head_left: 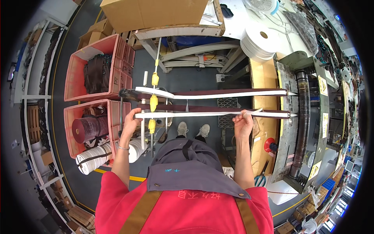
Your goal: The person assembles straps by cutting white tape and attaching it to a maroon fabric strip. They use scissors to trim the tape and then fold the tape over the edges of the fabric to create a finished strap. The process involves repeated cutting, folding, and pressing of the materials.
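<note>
Two white strips, each with a dark maroon band along it, run side by side from a rod stand on the left to a machine on the right. My left hand (131, 120) is closed at the left end of the nearer white strip (202, 114), beside a white upright rod. Farther right, my right hand (243, 123) pinches the same strip, with a short loose white end sticking out by the fingertips. The farther white strip (230, 94) is untouched. Yellow clamps (154, 103) sit on the metal rod (158, 50) that crosses both strips near my left hand.
The machine's dark roller (302, 124) stands at the right, with scissors (261, 177) near it. Pink crates (117, 87) with dark material and rolls are at the left. A white tape roll (258, 42) rests at the upper right. A cardboard box (154, 15) sits ahead.
</note>
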A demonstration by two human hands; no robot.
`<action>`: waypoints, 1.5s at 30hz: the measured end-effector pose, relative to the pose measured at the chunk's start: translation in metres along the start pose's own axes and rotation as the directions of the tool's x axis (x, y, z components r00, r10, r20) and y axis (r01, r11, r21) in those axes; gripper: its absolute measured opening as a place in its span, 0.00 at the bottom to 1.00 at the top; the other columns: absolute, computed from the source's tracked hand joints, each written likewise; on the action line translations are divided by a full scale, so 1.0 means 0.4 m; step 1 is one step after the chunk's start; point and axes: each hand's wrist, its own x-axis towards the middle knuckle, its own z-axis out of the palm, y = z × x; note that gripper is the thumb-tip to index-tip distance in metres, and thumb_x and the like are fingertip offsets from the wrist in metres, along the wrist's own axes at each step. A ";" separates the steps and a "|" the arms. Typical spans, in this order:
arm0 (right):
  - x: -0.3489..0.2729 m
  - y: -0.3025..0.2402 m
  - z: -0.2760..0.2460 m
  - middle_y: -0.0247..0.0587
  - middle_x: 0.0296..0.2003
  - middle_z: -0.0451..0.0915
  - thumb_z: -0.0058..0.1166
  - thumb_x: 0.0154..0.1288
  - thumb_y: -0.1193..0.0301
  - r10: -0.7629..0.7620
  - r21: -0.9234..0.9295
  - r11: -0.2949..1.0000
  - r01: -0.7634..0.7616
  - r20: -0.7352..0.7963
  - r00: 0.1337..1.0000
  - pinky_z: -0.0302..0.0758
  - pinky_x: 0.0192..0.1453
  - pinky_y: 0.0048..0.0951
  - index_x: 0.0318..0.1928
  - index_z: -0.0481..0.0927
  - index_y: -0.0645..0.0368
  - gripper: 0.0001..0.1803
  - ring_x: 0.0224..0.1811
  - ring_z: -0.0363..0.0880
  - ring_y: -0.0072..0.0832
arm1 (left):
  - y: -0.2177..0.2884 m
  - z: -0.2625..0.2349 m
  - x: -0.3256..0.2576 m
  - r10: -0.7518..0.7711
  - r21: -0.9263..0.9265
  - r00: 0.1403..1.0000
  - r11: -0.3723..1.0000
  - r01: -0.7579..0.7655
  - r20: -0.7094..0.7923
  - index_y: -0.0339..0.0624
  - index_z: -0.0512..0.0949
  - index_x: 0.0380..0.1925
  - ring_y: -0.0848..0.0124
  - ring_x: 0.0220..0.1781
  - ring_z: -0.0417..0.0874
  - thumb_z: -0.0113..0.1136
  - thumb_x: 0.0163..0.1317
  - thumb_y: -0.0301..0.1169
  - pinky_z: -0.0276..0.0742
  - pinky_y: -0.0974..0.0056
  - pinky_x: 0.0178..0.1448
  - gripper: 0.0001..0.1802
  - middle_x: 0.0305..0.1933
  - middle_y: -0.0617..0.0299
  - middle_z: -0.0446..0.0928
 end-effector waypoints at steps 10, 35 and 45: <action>-0.015 -0.035 0.019 0.32 0.17 0.65 0.46 0.56 0.72 -0.004 -0.062 0.998 0.007 0.038 0.999 0.69 0.26 0.26 0.31 0.71 0.62 0.06 0.19 0.65 0.21 | 0.222 0.124 -0.023 0.692 0.595 0.721 0.563 -0.574 0.041 0.39 0.74 0.37 0.59 0.36 0.76 0.53 0.48 0.23 0.72 0.60 0.42 0.13 0.34 0.55 0.76; -0.027 -0.081 -0.018 0.31 0.15 0.67 0.43 0.57 0.72 -0.007 -0.183 0.983 0.004 -0.017 1.000 0.68 0.19 0.21 0.33 0.72 0.63 0.08 0.14 0.65 0.17 | 0.209 0.315 0.024 0.246 -0.063 0.758 0.963 -0.263 0.604 0.36 0.74 0.27 0.83 0.23 0.69 0.51 0.59 0.30 0.64 0.76 0.27 0.08 0.20 0.69 0.71; -0.041 -0.112 0.041 0.29 0.18 0.70 0.47 0.58 0.71 0.080 -0.394 0.919 -0.026 0.122 0.989 0.67 0.20 0.15 0.32 0.75 0.61 0.06 0.17 0.67 0.14 | 0.270 0.412 0.055 -0.041 0.098 0.447 0.990 -0.104 0.894 0.36 0.73 0.36 0.79 0.27 0.75 0.59 0.52 0.29 0.72 0.74 0.31 0.12 0.27 0.64 0.76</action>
